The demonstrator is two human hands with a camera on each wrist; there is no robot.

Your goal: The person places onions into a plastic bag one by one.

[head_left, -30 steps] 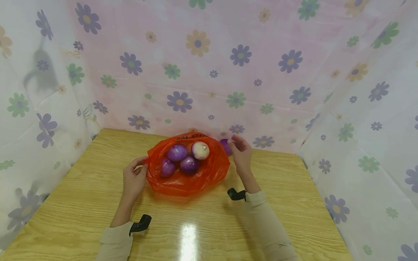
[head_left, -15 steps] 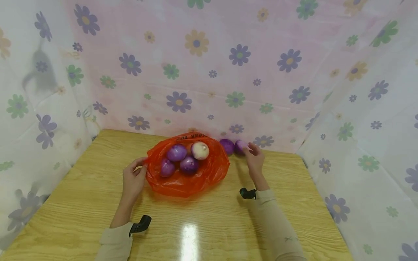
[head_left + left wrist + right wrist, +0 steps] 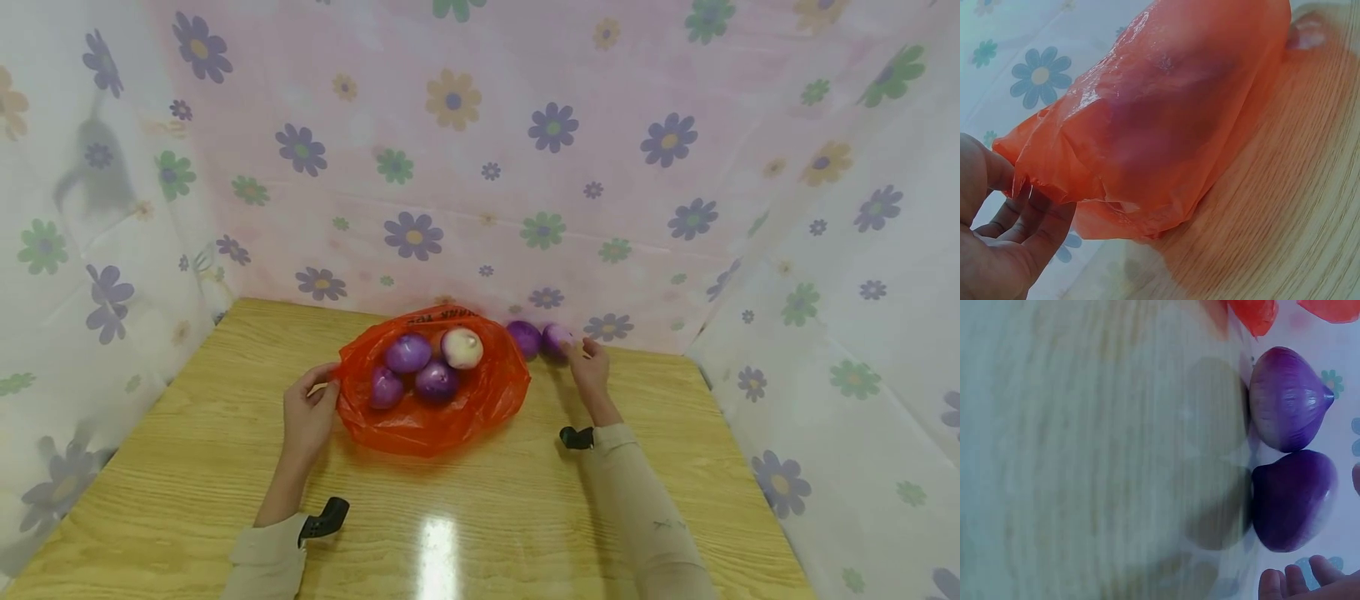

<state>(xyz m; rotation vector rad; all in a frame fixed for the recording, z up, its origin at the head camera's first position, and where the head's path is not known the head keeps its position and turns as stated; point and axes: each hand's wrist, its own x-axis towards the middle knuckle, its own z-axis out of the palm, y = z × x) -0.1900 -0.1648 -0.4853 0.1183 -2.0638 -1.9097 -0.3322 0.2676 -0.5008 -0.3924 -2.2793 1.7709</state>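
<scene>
A red plastic bag [image 3: 420, 433] stands with its mouth wide, and several peeled purple onions [image 3: 408, 353] lie inside, one of them mostly white [image 3: 461, 348]. At its left edge my left hand [image 3: 309, 412] pinches the rim between thumb and fingers; the left wrist view shows the gathered film [image 3: 1041, 169] in that grip. Right of the bag, two more purple onions [image 3: 523, 340] [image 3: 1291, 400] sit side by side on the table. My right hand [image 3: 590, 375] is beside the outer onion [image 3: 557, 342], its fingers [image 3: 1297, 581] spread and apart from that onion [image 3: 1294, 500].
The wooden table [image 3: 660, 467] meets a flowered curtain [image 3: 487, 167] close behind the bag and the two onions. More curtain hangs at the left and right sides. A black camera mount [image 3: 324, 518] sits on the left wrist, another mount [image 3: 577, 437] on the right.
My right hand has moved right from near the bag's edge, and the outer onion now shows beside the first one. Its fingers have spread. My left hand keeps its hold on the rim.
</scene>
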